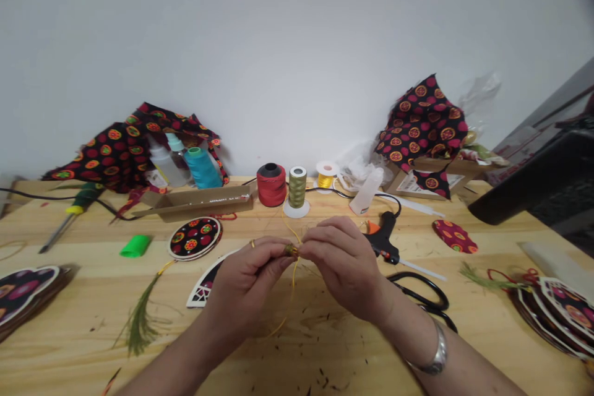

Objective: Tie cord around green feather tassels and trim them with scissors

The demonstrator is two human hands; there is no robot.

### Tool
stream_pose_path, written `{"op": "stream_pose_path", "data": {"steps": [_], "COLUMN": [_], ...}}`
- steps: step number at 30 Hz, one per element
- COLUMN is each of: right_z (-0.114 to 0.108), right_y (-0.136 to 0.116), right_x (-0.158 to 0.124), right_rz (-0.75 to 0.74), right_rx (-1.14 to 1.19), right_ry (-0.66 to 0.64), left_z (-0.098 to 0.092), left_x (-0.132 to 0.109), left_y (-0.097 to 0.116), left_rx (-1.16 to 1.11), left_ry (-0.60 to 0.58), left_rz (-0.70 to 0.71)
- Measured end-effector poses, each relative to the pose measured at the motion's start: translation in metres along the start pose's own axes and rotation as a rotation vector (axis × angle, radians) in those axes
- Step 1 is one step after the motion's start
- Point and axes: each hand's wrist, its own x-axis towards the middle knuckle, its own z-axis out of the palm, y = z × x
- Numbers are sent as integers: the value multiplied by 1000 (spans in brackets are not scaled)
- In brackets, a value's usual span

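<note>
My left hand (245, 281), a ring on one finger, is closed with thumb and forefinger pinching a small olive-green thread bundle (290, 250). Against its end, the fingertips of my right hand (346, 266) are pressed together on a yellow cord (294, 278). The cord runs up toward the spools and hangs below the hands. Most of the bundle is hidden by my fingers. Partly behind my left hand lies a fan-shaped fabric piece with a white lattice edge (199, 294). Black-handled scissors (424, 288) lie beside my right forearm.
Red (271, 187), olive (297, 190) and yellow (325, 176) thread spools stand ahead. A glue gun (386, 238) lies to the right. At left are a round ornament (195, 238) with a green tassel (143, 322), a screwdriver (69, 223) and a cardboard tray (199, 201).
</note>
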Motion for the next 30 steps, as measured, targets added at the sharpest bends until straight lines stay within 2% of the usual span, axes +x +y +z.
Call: {"op": "stream_pose_path", "data": {"steps": [4, 6, 10, 12, 17, 20, 25, 30], "right_z": [0, -1, -3, -3, -1, 0, 3, 4], "right_y": [-1, -1, 1, 2, 6, 6, 3, 2], "right_x": [4, 6, 10, 11, 9, 9, 12, 8], "right_rz": [106, 218, 589, 731, 862, 903, 1016, 889], "right_rx": [41, 137, 559, 778, 1061, 1055, 780, 510], "right_ry": [-18, -26, -90, -79, -33, -29, -29, -83], "left_z": [-1, -2, -3, -2, -1, -1, -1, -2], "left_x": [2, 3, 4, 3, 3, 4, 6, 4], "left_y": [5, 5, -1, -5, -8, -7, -9, -13], "left_rx": [-39, -91, -334, -496, -760, -806, -776, -569], "left_ry": [17, 7, -35, -69, -145, -142, -61, 83], "left_rz": [-63, -158, -452, -523, -595, -621, -615, -543]}}
